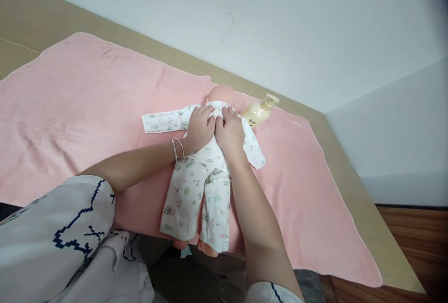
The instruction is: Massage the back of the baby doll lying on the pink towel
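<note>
A baby doll point(223, 93) in white printed clothes lies on a pink blanket point(115, 98), its head toward the wall and its feet at the near table edge. Both hands rest on the upper part of the white top point(210, 151), side by side with thumbs close together. My left hand point(200, 128), with bangles at the wrist, lies with fingers extended near the doll's shoulder. My right hand point(230, 130) lies beside it, fingers likewise stretched over the fabric. Printed trousers point(187, 200) cover the doll's legs. No face of the doll is visible.
A pale yellow pump bottle point(258, 112) leans or lies beside the doll's head on the right. The blanket covers much of a wooden table point(350, 177), which stands by a white wall point(297, 37). Wooden flooring point(416, 237) shows at lower right.
</note>
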A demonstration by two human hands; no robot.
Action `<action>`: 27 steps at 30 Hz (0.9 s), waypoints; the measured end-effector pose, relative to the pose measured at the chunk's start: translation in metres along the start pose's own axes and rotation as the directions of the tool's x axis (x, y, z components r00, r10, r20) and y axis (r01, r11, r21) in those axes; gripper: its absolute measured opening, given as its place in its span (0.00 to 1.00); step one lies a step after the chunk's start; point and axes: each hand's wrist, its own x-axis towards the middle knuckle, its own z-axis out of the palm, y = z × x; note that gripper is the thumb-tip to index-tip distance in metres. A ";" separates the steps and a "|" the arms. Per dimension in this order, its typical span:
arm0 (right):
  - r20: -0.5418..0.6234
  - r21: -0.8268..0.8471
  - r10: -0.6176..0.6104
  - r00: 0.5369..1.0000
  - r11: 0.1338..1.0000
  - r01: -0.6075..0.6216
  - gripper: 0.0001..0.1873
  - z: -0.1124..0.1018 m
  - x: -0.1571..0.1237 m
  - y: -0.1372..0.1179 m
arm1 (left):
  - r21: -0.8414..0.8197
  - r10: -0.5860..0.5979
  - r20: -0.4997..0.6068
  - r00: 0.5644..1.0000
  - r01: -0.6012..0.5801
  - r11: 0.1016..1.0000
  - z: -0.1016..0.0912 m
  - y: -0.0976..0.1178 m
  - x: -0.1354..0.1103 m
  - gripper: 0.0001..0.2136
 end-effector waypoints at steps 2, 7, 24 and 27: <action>0.000 -0.033 -0.058 0.998 0.998 0.058 0.30 0.002 -0.002 0.005 | 0.012 0.032 -0.001 0.999 -0.032 0.999 0.000 -0.003 -0.003 0.16; 0.098 0.020 -0.259 0.961 0.966 0.258 0.30 0.003 0.003 0.030 | 0.026 0.094 0.029 0.995 -0.095 0.995 -0.002 -0.006 -0.009 0.17; 0.109 0.030 -0.147 0.983 0.989 0.144 0.28 -0.014 -0.023 0.005 | 0.263 0.057 0.224 0.973 -0.117 0.958 -0.018 0.003 0.006 0.22; 0.115 0.160 -0.105 0.988 0.983 0.086 0.30 -0.009 -0.008 0.025 | 0.334 0.119 0.300 0.946 -0.222 0.916 -0.023 0.019 -0.008 0.23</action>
